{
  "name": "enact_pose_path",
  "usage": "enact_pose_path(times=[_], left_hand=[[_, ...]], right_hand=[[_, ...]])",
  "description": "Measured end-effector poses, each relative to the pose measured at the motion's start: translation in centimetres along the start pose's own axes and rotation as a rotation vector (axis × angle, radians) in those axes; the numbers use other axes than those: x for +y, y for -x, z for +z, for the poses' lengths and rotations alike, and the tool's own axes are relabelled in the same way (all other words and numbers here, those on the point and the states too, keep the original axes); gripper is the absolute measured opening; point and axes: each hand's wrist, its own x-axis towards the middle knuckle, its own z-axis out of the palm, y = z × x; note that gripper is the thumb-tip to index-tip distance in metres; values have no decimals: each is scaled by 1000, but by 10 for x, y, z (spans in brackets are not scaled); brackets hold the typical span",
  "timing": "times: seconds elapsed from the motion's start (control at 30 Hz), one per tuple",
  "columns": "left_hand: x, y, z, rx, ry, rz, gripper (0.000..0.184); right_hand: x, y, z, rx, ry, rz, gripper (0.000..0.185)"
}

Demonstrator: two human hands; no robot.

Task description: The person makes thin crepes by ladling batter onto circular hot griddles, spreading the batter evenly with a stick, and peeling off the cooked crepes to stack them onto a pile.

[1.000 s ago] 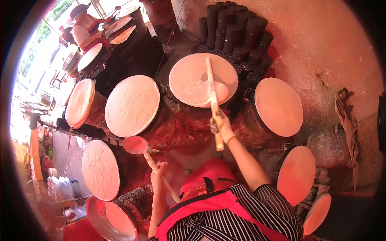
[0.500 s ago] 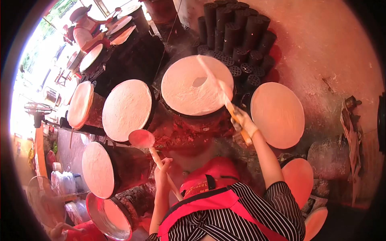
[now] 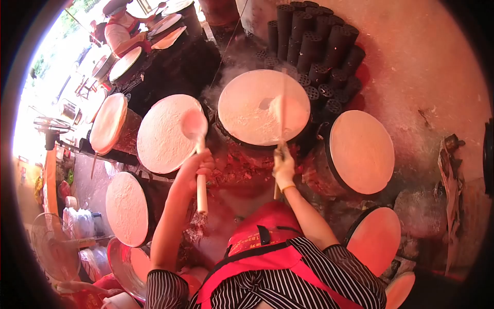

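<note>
My right hand is closed round a long flat wooden stick, whose far part lies over the pale batter on the middle round griddle. A small darker patch shows in that batter left of the stick. In my left hand is the handle of a ladle; the ladle's round bowl is over the right part of the left batter-covered griddle. Steam rises round the middle griddle.
More round griddles stand at the right, lower right and lower left. Black perforated cylinders are stacked behind the middle griddle. A person works at the upper left. A fan stands at the lower left.
My left hand has moved up and forward, bringing the ladle over the left griddle. My right hand has swung left, and the stick now points nearly straight away from me.
</note>
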Motion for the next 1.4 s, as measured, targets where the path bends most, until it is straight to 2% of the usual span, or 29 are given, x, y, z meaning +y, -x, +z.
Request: enact_pose_path(times=[0.03,0.07,0.13,0.17,0.23,0.27,0.3,0.37,0.4,0.43,0.5,0.57,0.63,0.7,0.73,0.87,1.0,1.07,1.1,1.17,1.2,1.23,1.27,1.3,1.33,1.37,1.4], left_hand=[[0,-9,-10,134,-60,-93,12],[-5,-13,-27,65,-56,-179,11],[-25,2,-45,-17,-46,-304,11],[-42,10,-55,8,-142,-195,12],[-68,31,-60,40,-258,-51,9],[-77,35,-68,44,-185,-64,9],[-87,36,-77,50,-113,-79,9],[-106,31,-96,88,-48,-61,13],[-113,36,-90,151,-61,-30,12],[-119,38,-90,173,-46,-18,12],[-126,44,-93,178,-53,18,12],[-126,52,-84,201,-101,56,13],[-129,57,-77,228,-146,89,13],[-130,57,-70,255,-210,145,13],[-131,56,-66,258,-205,149,13],[-131,50,-49,196,-264,177,15],[-115,19,-36,170,-400,161,16],[-96,-3,-23,147,-566,213,15],[-88,-23,-20,145,-572,258,15],[-69,-61,-6,120,-688,296,17],[-59,-86,-2,120,-802,324,18],[-58,-108,6,89,-745,382,18],[-58,-144,2,140,-758,386,16],[-62,-162,15,267,-799,336,11],[-72,-168,31,312,-792,359,8],[-86,-171,43,224,-608,373,14],[-99,-179,50,233,-578,343,17]], right_hand=[[-12,-7,13,-103,-106,199,48],[-21,-17,8,-99,-103,194,48],[-80,-31,-24,-403,-493,708,45],[-95,-27,-44,-347,-488,632,45],[22,-17,-35,-70,-342,174,44],[-21,7,-42,76,-469,533,44],[-5,17,-30,97,-478,462,43],[31,16,-3,-59,-303,204,44],[16,6,-1,-141,-297,272,43],[-85,-4,-32,-249,-533,662,43],[-72,-36,-47,-271,-417,650,44],[-49,-44,-56,-73,-438,451,42],[47,-44,-29,37,-579,249,45],[21,-29,-37,-261,-348,287,43],[-63,-31,-60,-332,-382,538,43],[-37,-95,-65,-205,-292,492,43],[-57,-79,-101,-526,-227,556,44],[-27,-51,-122,-583,-302,520,45],[-39,-35,-143,-582,-293,531,45],[1,-2,-149,-438,-404,441,44],[37,10,-140,-277,-341,343,45],[61,18,-132,-116,-276,248,45],[36,24,-120,-2,-438,428,44],[-22,29,-124,-87,-475,636,43],[-26,31,-109,-165,-489,692,41],[-28,35,-96,-244,-501,751,39],[-40,39,-83,-305,-529,769,38]])
